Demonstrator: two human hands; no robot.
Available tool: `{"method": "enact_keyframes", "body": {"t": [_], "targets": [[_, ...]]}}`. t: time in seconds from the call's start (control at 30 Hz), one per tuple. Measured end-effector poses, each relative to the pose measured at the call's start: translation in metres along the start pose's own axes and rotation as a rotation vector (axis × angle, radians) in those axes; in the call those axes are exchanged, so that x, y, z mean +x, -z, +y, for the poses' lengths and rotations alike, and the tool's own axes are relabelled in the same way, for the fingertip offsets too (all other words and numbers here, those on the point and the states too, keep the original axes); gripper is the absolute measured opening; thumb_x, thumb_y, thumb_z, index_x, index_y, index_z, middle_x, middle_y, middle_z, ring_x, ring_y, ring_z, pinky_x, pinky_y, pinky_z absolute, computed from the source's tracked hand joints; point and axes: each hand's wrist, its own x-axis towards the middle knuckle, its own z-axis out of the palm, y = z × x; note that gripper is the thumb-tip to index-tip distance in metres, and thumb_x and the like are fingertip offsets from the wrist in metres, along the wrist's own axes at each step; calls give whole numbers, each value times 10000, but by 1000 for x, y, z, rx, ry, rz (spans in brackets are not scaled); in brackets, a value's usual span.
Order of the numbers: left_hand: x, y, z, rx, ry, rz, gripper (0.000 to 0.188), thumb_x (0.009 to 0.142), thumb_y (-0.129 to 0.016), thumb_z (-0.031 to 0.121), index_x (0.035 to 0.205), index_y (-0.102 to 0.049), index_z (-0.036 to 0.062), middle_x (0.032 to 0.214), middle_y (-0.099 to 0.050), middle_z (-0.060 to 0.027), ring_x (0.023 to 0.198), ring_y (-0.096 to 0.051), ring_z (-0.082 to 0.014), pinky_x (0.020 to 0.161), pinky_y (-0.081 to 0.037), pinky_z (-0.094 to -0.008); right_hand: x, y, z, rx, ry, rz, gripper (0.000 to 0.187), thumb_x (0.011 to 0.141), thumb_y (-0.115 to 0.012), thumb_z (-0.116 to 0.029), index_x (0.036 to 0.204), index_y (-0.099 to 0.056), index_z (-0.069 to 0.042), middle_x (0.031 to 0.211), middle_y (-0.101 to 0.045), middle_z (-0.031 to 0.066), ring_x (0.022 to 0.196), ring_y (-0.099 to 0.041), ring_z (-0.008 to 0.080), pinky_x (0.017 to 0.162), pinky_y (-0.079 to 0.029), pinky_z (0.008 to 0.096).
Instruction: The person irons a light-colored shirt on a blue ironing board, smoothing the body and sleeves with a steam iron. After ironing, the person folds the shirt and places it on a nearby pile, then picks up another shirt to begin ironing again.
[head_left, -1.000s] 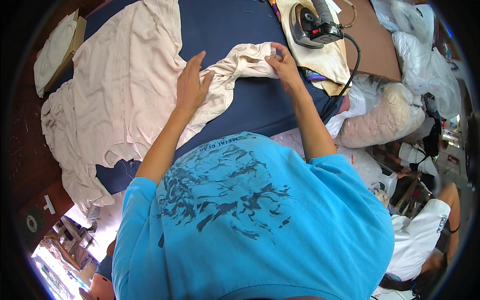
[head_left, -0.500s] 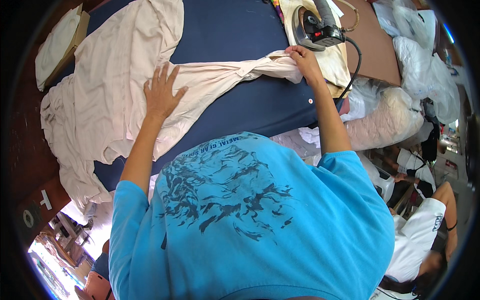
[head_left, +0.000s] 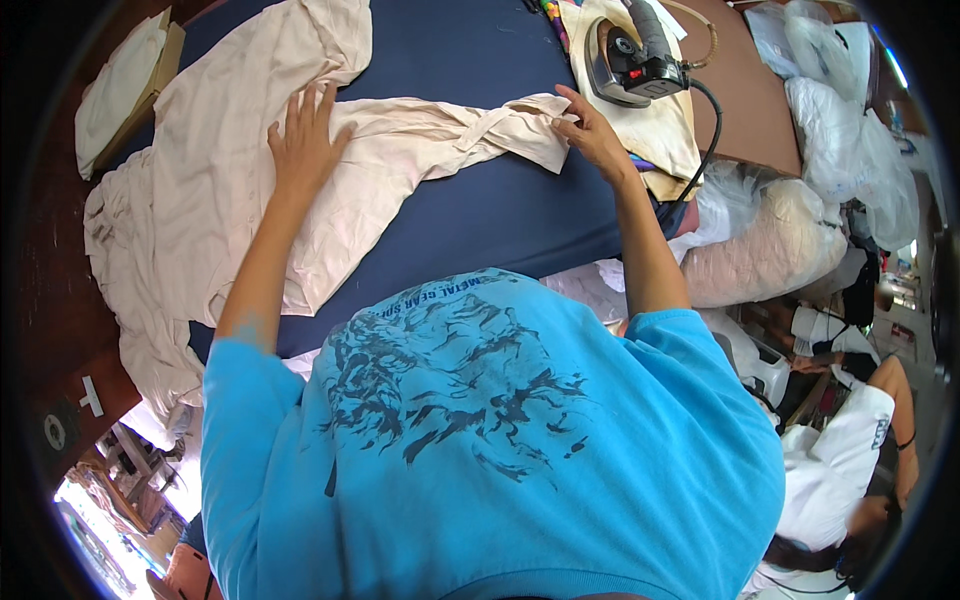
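A pale beige long-sleeved shirt (head_left: 225, 180) lies spread and wrinkled over a dark blue padded ironing table (head_left: 450, 60). My left hand (head_left: 305, 145) rests flat on it near the top of the sleeve, fingers spread. The sleeve (head_left: 400, 125) runs to the right, slack and twisted close to its cuff (head_left: 545, 135). At the cuff's edge is my right hand (head_left: 597, 135), its thumb and forefinger apart, the thumb touching the cloth. Beyond that hand, an iron (head_left: 625, 65) with a black handle sits on a cream cloth (head_left: 665, 125).
A black cord (head_left: 718, 120) curves down from the iron. Clear plastic bags (head_left: 845, 130) and a stuffed bag (head_left: 770, 245) crowd the right side. Folded pale cloth (head_left: 120, 90) lies at the far left. Another person in white (head_left: 835, 460) is at the lower right.
My right hand has moved left and its pinch on the cuff has opened. The sleeve, stretched before, now lies slack and bunched. My left hand has shifted slightly up and left.
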Motion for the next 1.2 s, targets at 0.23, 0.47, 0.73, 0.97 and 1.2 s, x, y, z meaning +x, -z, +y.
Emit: {"method": "enact_keyframes", "body": {"t": [0.23, 0.47, 0.73, 0.97, 1.2], "targets": [[-146, 48, 40, -282, -110, -136, 478, 754, -624, 374, 1141, -514, 115, 1148, -509, -62, 1103, -455, -218, 942, -281, -475, -38, -28, 22, 118, -159, 338, 574, 727, -711, -304, 1124, -464, 29, 873, -573, 76, 730, -533, 139, 680, -440, 250], [-174, 31, -14, -338, 32, -51, 213, 793, -563, 121, 997, -558, 63, 990, -588, -77, 934, -546, -243, 824, -385, -381, -19, -5, -8, -95, -114, 425, 301, 825, -572, -250, 944, -586, 26, 785, -600, 142, 762, -568, 189, 698, -447, 303], [-171, 41, -36, -393, 33, -6, 209, 751, -584, 32, 959, -576, 33, 983, -617, -82, 874, -575, -256, 778, -429, -366, 12, 8, -17, 536, -112, 137, 496, 807, -580, -56, 1276, -419, -39, 858, -582, 37, 789, -563, 112, 666, -444, 246], [-178, 43, -29, -352, 9, 52, 155, 740, -582, 13, 892, -563, 32, 987, -615, -63, 877, -573, -243, 781, -428, -349, -4, -1, -18, 308, -75, 212, 334, 837, -521, -52, 1170, -553, -60, 806, -552, 12, 690, -477, 76, 602, -386, 201], [-184, 43, -25, -261, 77, 11, 158, 743, -594, 137, 893, -575, 91, 1060, -595, -27, 1028, -537, -205, 914, -343, -427, -10, 14, -14, 256, -96, 212, 331, 835, -533, -50, 1161, -573, -87, 657, -429, -55, 582, -363, 45, 515, -297, 212]]}}
